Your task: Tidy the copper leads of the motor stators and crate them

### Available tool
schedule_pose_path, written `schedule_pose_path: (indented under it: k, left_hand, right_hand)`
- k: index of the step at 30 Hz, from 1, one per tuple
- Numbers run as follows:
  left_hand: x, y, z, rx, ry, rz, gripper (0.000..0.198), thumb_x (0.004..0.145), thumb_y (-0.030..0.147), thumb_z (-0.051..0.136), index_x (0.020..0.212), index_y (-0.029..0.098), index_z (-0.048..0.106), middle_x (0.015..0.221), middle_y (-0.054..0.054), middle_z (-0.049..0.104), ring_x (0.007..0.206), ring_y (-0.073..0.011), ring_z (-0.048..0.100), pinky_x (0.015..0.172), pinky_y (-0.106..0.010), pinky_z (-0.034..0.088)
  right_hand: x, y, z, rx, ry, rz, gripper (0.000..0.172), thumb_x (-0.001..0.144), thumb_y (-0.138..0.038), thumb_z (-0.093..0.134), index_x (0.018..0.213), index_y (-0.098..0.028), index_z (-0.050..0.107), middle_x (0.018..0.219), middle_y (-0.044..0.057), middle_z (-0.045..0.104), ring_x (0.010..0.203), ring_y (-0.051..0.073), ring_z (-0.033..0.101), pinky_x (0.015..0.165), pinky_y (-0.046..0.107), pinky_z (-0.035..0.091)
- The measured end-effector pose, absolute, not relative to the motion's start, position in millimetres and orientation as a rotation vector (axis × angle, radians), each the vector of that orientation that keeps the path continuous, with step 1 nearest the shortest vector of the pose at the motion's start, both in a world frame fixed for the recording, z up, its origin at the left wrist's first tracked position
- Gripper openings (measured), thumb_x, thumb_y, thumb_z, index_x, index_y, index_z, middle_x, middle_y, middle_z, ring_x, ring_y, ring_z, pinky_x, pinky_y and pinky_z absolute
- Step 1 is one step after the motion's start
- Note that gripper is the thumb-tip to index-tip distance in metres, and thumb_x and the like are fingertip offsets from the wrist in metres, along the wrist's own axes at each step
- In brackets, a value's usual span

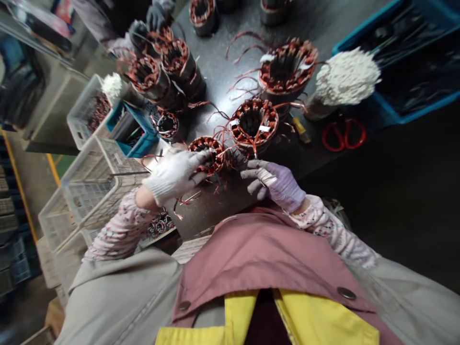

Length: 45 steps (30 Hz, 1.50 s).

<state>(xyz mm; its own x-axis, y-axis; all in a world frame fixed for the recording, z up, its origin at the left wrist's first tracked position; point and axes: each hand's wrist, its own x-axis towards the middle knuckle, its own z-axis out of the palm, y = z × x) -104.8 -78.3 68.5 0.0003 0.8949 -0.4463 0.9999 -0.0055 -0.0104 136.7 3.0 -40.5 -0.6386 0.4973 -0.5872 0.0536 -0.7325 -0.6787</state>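
Note:
My left hand [174,173], in a white knit glove, grips the near-left side of a small copper-wound motor stator [220,162]. Its fingers reach over the stator's rim, with the thumb lower down. My right hand [276,184] wears a purple glove with grey fingertips and white wrapping on a finger. Those fingers are loosely curved and apart, and I see nothing between them. Just beyond them stands a larger stator [270,130] with white tags and loose copper leads. A bigger wound stator [287,86] is behind that one.
Red-handled scissors [344,135], a yellow-handled screwdriver [301,130] and a bundle of white ties [347,76] lie right. Blue crates [402,117] stand beyond. At left are a small blue bin [138,151], white baskets [86,201] and more stators [147,74]. A co-worker's gloved hands [138,36] work there.

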Motion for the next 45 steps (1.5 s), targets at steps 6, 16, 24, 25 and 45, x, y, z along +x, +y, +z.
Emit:
schedule_pose_path:
  k: [6,16,24,25,45]
  left_hand:
    - [-103,-13,56,2.07,1.932,0.035,0.054,0.09,0.033,0.054,0.144,0.026,0.057,0.128,-0.008,0.07,0.118,-0.0275,0.065,0.104,-0.046,0.045]
    - [-85,28,-7,2.259,1.615,0.081,0.043,0.093,0.029,0.054,0.132,0.036,0.068,0.123,-0.003,0.074,0.122,-0.0239,0.062,0.106,-0.044,0.038]
    - [-86,31,-18,2.273,1.625,0.198,0.039,0.091,0.032,0.056,0.126,0.036,0.073,0.118,-0.002,0.075,0.115,-0.0236,0.066,0.1,-0.042,0.041]
    - [-85,31,-18,2.276,1.622,0.207,0.038,0.091,0.032,0.056,0.125,0.035,0.073,0.117,-0.003,0.076,0.114,-0.0236,0.066,0.1,-0.042,0.042]
    - [-84,33,-18,2.224,1.631,0.214,0.03,0.09,0.031,0.062,0.115,0.03,0.077,0.11,-0.003,0.077,0.111,-0.0242,0.067,0.103,-0.045,0.043]
  right_hand:
    - [131,-10,-34,-1.393,-1.207,2.145,0.037,0.081,-0.054,0.07,0.085,-0.019,0.062,0.069,0.004,0.073,0.034,0.006,0.045,0.029,0.018,0.028]
    - [108,-16,-28,-1.447,-0.925,2.102,0.029,0.084,-0.048,0.064,0.093,-0.02,0.061,0.069,0.0,0.071,0.035,0.005,0.043,0.032,0.017,0.03]
    - [102,-14,-19,-1.432,-0.896,2.117,0.03,0.09,-0.05,0.063,0.096,-0.021,0.061,0.076,0.002,0.072,0.039,0.004,0.042,0.034,0.016,0.03]
    - [101,-11,-17,-1.442,-0.883,2.124,0.03,0.091,-0.05,0.062,0.097,-0.021,0.061,0.078,0.002,0.072,0.039,0.003,0.041,0.034,0.016,0.029]
    - [129,-15,-36,-1.318,-0.823,2.284,0.019,0.089,-0.041,0.067,0.095,-0.024,0.061,0.087,0.002,0.07,0.062,0.009,0.06,0.051,0.018,0.052]
